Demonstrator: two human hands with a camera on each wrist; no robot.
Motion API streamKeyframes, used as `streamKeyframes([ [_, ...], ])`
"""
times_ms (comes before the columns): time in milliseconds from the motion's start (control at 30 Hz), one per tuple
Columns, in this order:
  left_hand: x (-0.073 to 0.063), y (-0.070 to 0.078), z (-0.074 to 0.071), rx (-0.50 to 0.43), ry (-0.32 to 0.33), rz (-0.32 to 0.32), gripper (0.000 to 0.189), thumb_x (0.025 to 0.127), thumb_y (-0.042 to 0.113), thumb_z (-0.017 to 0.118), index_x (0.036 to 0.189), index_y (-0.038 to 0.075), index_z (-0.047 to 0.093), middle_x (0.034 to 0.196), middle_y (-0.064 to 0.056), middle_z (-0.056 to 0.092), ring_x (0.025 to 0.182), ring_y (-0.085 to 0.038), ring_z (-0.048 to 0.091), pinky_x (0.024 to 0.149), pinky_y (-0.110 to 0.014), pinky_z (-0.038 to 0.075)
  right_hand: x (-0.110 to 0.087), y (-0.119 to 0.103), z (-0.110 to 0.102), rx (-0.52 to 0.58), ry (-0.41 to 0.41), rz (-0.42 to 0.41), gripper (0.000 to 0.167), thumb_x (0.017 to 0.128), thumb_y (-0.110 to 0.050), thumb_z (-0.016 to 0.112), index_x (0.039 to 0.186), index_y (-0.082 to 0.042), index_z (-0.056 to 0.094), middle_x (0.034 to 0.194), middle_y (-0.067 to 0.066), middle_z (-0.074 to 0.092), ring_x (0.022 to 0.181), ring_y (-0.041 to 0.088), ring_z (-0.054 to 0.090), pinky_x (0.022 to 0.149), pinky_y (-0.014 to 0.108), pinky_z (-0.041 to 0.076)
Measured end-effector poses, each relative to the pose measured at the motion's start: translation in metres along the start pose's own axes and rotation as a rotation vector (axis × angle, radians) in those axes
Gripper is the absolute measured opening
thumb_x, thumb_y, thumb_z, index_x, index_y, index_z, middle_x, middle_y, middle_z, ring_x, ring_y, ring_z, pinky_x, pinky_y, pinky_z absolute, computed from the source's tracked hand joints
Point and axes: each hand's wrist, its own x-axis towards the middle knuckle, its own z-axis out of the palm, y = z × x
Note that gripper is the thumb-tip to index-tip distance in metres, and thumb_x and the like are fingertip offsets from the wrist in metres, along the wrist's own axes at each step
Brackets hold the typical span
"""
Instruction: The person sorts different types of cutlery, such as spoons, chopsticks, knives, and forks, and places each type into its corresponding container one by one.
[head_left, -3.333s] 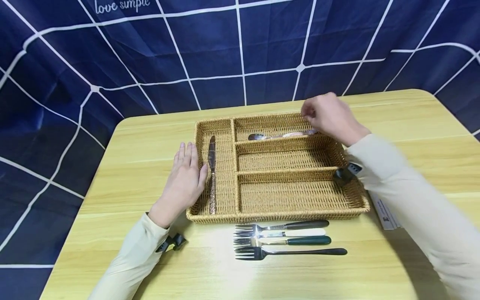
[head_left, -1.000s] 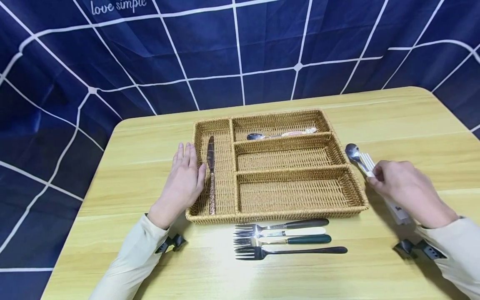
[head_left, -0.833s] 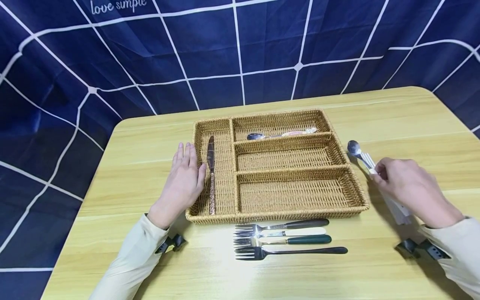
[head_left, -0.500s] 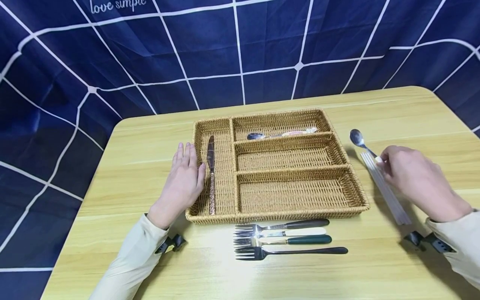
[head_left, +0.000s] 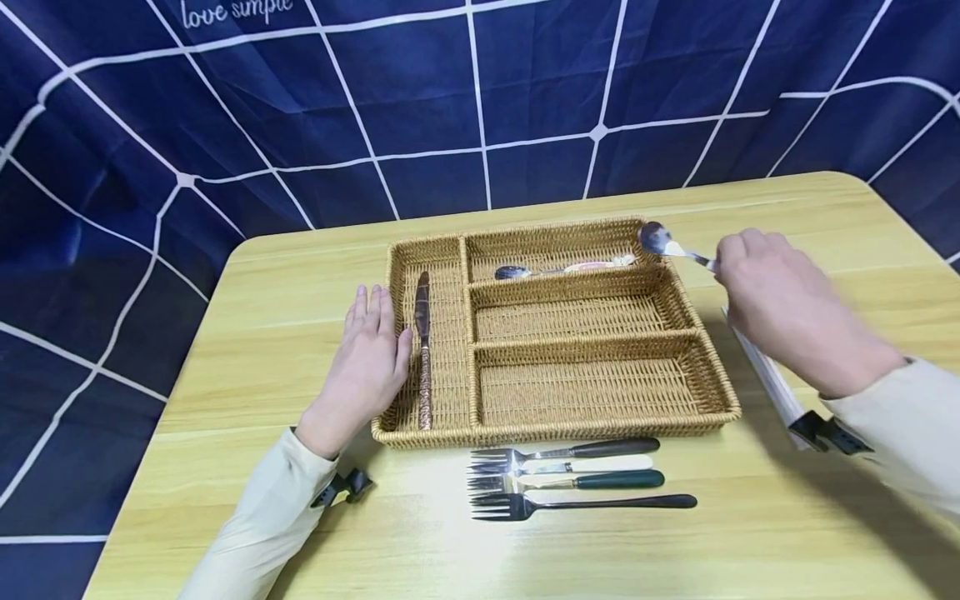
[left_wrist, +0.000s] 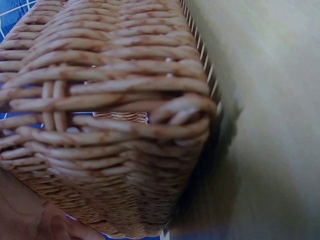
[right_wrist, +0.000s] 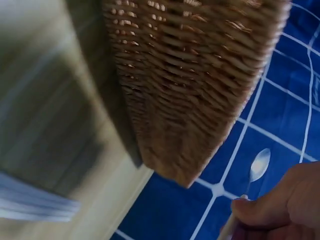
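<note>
My right hand [head_left: 787, 308] holds a spoon [head_left: 657, 239] by its handle, raised at the far right corner of the wicker cutlery tray [head_left: 570, 433]. The spoon's bowl overlaps the tray's rim in the head view; the right wrist view shows the thumb against the handle. My left hand [head_left: 362, 367] lies with straight fingers against the tray's left side. A knife [head_left: 424, 350] rests lengthwise in the left compartment. Another spoon [head_left: 513, 272], with a pink and white handle, lies in the back compartment.
Several forks [head_left: 600, 502] lie side by side in front of the tray. A bundle of white sticks [head_left: 772, 379], partly hidden by my right arm, lies right of the tray. A blue curtain [head_left: 420, 92] with white lines hangs behind the table [head_left: 300, 292].
The right hand first left the back compartment, then took the spoon from beside the white sticks. It has since lifted it up and leftward to the tray's corner. The left hand stays put.
</note>
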Motion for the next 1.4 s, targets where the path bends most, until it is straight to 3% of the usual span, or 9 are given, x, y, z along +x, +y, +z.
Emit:
streamKeyframes([
  [100,0.000,0.001,0.001,0.005,-0.001,0.002,0.064,0.104,0.027,0.034,0.146,-0.016,0.012,0.153,-0.034,0.012,0.144,-0.045,0.002,0.119,-0.051,0.007,0.012,-0.010,0.003,-0.050,-0.011,-0.038,0.029,0.058,0.019,0.057,0.082,0.010,0.043,0.074,0.023,0.044,0.069,0.045,0.047,0.054,0.054,0.041],
  [267,0.000,0.000,0.002,-0.001,0.008,0.000,0.064,0.104,0.028,0.034,0.146,-0.016,0.013,0.153,-0.034,0.014,0.144,-0.046,0.003,0.119,-0.051,0.007,0.033,-0.024,0.012,-0.153,0.012,-0.131,0.018,0.068,0.019,0.049,0.082,0.011,0.042,0.073,0.021,0.042,0.067,0.041,0.046,0.051,0.050,0.042],
  [433,-0.001,0.000,0.001,-0.009,0.009,-0.002,0.065,0.104,0.029,0.035,0.146,-0.016,0.013,0.153,-0.034,0.013,0.144,-0.046,0.002,0.119,-0.052,0.008,0.055,-0.033,0.018,-0.175,0.048,-0.219,0.015,0.071,0.020,0.044,0.077,0.007,0.041,0.072,0.019,0.042,0.064,0.037,0.045,0.049,0.045,0.042],
  [600,-0.001,0.000,0.001,-0.009,0.001,-0.006,0.066,0.104,0.030,0.034,0.146,-0.016,0.012,0.153,-0.034,0.012,0.144,-0.045,0.001,0.118,-0.052,0.007,0.073,-0.041,0.016,-0.161,-0.016,-0.279,0.016,0.071,0.021,0.043,0.079,0.007,0.043,0.072,0.018,0.044,0.064,0.034,0.045,0.051,0.043,0.042],
  [767,0.000,0.001,0.001,0.002,-0.014,-0.012,0.066,0.105,0.031,0.033,0.147,-0.015,0.011,0.154,-0.033,0.011,0.144,-0.044,0.000,0.119,-0.051,0.006,0.087,-0.042,0.014,-0.098,-0.136,-0.272,0.017,0.070,0.020,0.052,0.082,0.007,0.047,0.074,0.017,0.047,0.067,0.034,0.047,0.057,0.046,0.047],
  [933,0.000,0.001,0.001,0.007,-0.013,-0.019,0.067,0.105,0.031,0.033,0.147,-0.015,0.011,0.154,-0.033,0.011,0.144,-0.044,0.001,0.119,-0.051,0.007,0.103,-0.042,0.018,-0.094,-0.148,-0.318,0.023,0.067,0.018,0.061,0.080,0.005,0.046,0.072,0.016,0.047,0.067,0.033,0.047,0.059,0.044,0.044],
  [1167,0.000,0.000,0.003,0.005,-0.003,-0.017,0.067,0.105,0.032,0.034,0.147,-0.014,0.011,0.154,-0.033,0.011,0.144,-0.044,0.001,0.119,-0.050,0.007,0.126,-0.042,0.026,-0.082,-0.236,-0.326,0.025,0.081,-0.003,0.071,0.089,0.010,0.050,0.079,0.020,0.051,0.072,0.038,0.053,0.065,0.050,0.051],
  [1267,-0.001,-0.001,0.003,0.010,0.004,-0.014,0.067,0.104,0.032,0.034,0.147,-0.015,0.012,0.153,-0.033,0.012,0.144,-0.045,0.002,0.119,-0.051,0.008,0.136,-0.043,0.030,-0.095,-0.274,-0.367,0.012,0.082,0.009,0.059,0.091,0.011,0.052,0.079,0.020,0.052,0.072,0.038,0.054,0.067,0.049,0.052],
  [1400,-0.001,-0.001,0.003,0.008,0.008,-0.009,0.066,0.104,0.031,0.034,0.147,-0.015,0.012,0.153,-0.034,0.013,0.144,-0.045,0.003,0.119,-0.050,0.007,0.147,-0.044,0.036,-0.094,-0.336,-0.392,0.020,0.075,0.018,0.051,0.092,0.009,0.051,0.080,0.018,0.051,0.073,0.037,0.054,0.066,0.048,0.052],
])
